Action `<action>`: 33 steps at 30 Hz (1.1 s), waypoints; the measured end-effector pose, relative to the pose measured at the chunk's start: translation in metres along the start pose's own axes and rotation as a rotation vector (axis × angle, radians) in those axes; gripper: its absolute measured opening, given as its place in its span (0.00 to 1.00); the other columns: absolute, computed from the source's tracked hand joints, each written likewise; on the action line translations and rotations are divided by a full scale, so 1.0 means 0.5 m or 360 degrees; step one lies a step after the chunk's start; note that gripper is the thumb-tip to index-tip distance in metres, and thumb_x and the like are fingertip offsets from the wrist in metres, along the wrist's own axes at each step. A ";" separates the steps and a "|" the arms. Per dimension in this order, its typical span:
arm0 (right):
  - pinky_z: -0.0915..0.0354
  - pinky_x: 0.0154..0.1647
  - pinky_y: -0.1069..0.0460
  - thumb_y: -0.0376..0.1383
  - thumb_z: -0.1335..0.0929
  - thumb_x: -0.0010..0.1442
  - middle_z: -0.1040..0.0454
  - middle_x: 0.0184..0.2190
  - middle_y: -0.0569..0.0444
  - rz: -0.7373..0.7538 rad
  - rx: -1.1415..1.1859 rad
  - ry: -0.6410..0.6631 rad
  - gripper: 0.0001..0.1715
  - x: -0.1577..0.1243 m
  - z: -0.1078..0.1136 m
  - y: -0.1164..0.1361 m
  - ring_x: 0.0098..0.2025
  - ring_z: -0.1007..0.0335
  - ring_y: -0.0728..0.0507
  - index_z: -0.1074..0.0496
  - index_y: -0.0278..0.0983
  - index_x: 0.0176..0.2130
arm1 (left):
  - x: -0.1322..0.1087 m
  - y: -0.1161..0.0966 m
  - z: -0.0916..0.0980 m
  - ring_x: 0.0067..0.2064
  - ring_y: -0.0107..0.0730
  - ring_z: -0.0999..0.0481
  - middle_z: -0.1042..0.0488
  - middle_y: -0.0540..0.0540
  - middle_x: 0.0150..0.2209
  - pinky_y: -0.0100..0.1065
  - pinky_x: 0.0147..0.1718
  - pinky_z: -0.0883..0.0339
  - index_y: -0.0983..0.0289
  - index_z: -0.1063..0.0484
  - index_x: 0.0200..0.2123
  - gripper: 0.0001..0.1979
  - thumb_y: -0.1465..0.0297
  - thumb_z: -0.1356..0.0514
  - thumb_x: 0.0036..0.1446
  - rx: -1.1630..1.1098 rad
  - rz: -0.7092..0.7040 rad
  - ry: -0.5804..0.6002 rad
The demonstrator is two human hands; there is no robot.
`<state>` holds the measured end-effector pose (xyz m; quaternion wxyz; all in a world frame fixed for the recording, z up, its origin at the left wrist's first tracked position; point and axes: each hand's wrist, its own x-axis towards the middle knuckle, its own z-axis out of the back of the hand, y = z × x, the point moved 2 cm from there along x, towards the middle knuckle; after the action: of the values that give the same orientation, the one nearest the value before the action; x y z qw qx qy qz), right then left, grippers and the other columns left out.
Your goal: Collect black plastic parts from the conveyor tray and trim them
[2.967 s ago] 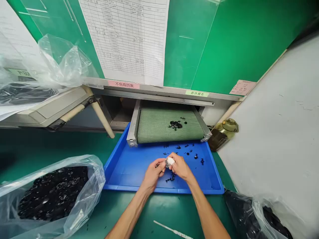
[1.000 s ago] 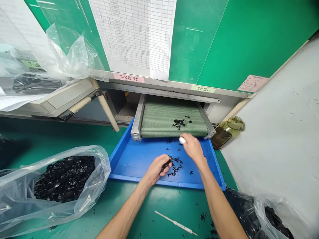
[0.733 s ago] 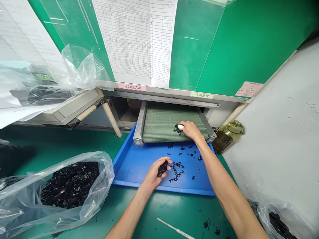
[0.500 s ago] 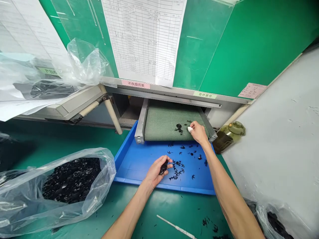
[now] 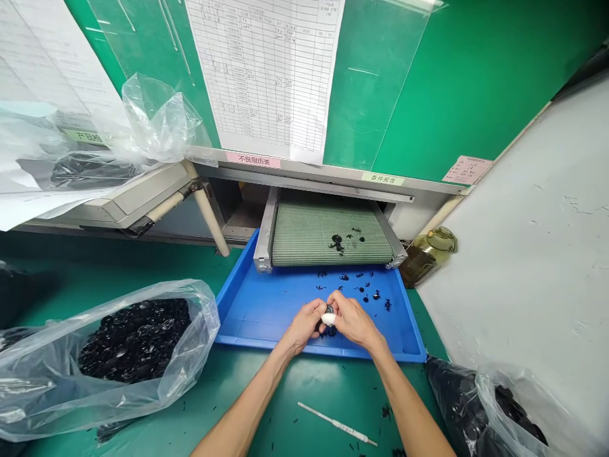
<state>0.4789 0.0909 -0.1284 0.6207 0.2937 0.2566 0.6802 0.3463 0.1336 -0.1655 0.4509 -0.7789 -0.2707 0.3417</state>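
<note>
Over the front part of the blue tray (image 5: 280,317) my two hands meet. My left hand (image 5: 304,325) is closed around black parts (image 5: 318,325). My right hand (image 5: 349,317), with a white covering on one finger, touches the same parts, its fingers pinched; what exactly it grips is partly hidden. Small black pieces (image 5: 344,277) lie scattered in the tray. Behind the tray, more black parts (image 5: 337,240) rest on the green conveyor belt (image 5: 304,235).
A clear bag of black parts (image 5: 137,339) lies at the left, another bag (image 5: 518,406) at the lower right. A white stick-like tool (image 5: 337,423) is on the green table (image 5: 266,406). An olive bottle (image 5: 428,254) stands right of the conveyor.
My right hand has moved from the conveyor down and left to my left hand. My left hand has stayed nearly in place. The view has shifted slightly.
</note>
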 end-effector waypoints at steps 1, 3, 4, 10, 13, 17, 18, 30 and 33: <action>0.47 0.27 0.56 0.29 0.38 0.55 0.33 0.24 0.62 0.0020 -0.0034 0.0011 0.10 -0.001 0.008 0.004 0.26 0.39 0.50 0.35 0.40 0.38 | 0.000 -0.002 -0.001 0.18 0.19 0.45 0.38 0.44 0.16 0.21 0.15 0.61 0.63 0.35 0.27 0.20 0.53 0.36 0.50 -0.0008 -0.0007 0.0024; 0.46 0.30 0.56 0.30 0.39 0.58 0.31 0.25 0.61 0.0038 -0.0086 0.0034 0.09 0.000 0.013 0.011 0.27 0.37 0.49 0.35 0.40 0.40 | 0.000 -0.005 -0.004 0.19 0.19 0.43 0.36 0.45 0.18 0.21 0.15 0.59 0.63 0.35 0.28 0.20 0.52 0.36 0.49 -0.0053 -0.0026 0.0052; 0.45 0.31 0.56 0.30 0.40 0.60 0.30 0.26 0.61 0.0036 -0.0103 0.0051 0.09 0.002 0.010 0.013 0.28 0.36 0.49 0.36 0.40 0.41 | 0.000 -0.005 -0.004 0.19 0.19 0.42 0.34 0.46 0.20 0.21 0.15 0.59 0.64 0.35 0.28 0.21 0.52 0.35 0.48 -0.0083 -0.0032 0.0056; 0.46 0.29 0.56 0.28 0.42 0.60 0.30 0.24 0.59 -0.0068 -0.0313 0.0059 0.14 0.030 0.012 0.000 0.27 0.35 0.47 0.33 0.40 0.42 | 0.002 -0.004 0.002 0.21 0.19 0.39 0.30 0.50 0.25 0.20 0.15 0.55 0.65 0.35 0.29 0.21 0.55 0.33 0.46 -0.0249 -0.0076 -0.0089; 0.46 0.30 0.55 0.29 0.38 0.59 0.28 0.27 0.55 -0.0070 -0.0467 -0.0003 0.11 0.063 0.070 0.003 0.29 0.35 0.46 0.29 0.40 0.38 | 0.004 -0.009 0.008 0.21 0.19 0.38 0.31 0.49 0.25 0.20 0.15 0.54 0.66 0.32 0.35 0.22 0.56 0.32 0.46 -0.0338 -0.0083 -0.0171; 0.43 0.40 0.52 0.27 0.42 0.60 0.28 0.45 0.46 -0.0072 -0.0586 -0.0287 0.23 0.153 0.166 0.012 0.43 0.34 0.41 0.29 0.39 0.50 | 0.005 -0.017 0.011 0.21 0.20 0.35 0.30 0.50 0.25 0.20 0.14 0.52 0.67 0.30 0.43 0.25 0.58 0.31 0.45 -0.0459 -0.0037 -0.0175; 0.43 0.41 0.51 0.26 0.42 0.59 0.29 0.47 0.45 -0.0081 -0.0595 -0.0335 0.26 0.182 0.182 0.012 0.45 0.34 0.41 0.31 0.38 0.53 | 0.005 -0.019 0.012 0.21 0.20 0.35 0.30 0.50 0.25 0.20 0.14 0.51 0.67 0.30 0.42 0.24 0.59 0.31 0.46 -0.0484 -0.0031 -0.0172; 0.40 0.31 0.54 0.27 0.38 0.50 0.31 0.30 0.57 -0.0123 -0.0194 -0.0425 0.22 0.240 0.208 -0.024 0.27 0.36 0.49 0.30 0.34 0.46 | -0.005 -0.032 0.031 0.37 0.30 0.21 0.24 0.55 0.41 0.19 0.17 0.39 0.62 0.31 0.41 0.19 0.65 0.32 0.47 -0.0577 -0.0019 -0.0303; 0.39 0.29 0.56 0.28 0.41 0.54 0.30 0.32 0.58 -0.0091 -0.0037 -0.0377 0.25 0.152 0.140 -0.002 0.24 0.35 0.51 0.33 0.37 0.51 | -0.002 -0.034 0.017 0.31 0.28 0.23 0.25 0.54 0.36 0.20 0.15 0.42 0.64 0.29 0.41 0.19 0.60 0.33 0.49 -0.0464 -0.0038 -0.0243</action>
<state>0.5257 0.1657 -0.0742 0.6691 0.3575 0.1819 0.6256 0.3372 0.1449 -0.1530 0.3154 -0.8045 -0.3601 0.3516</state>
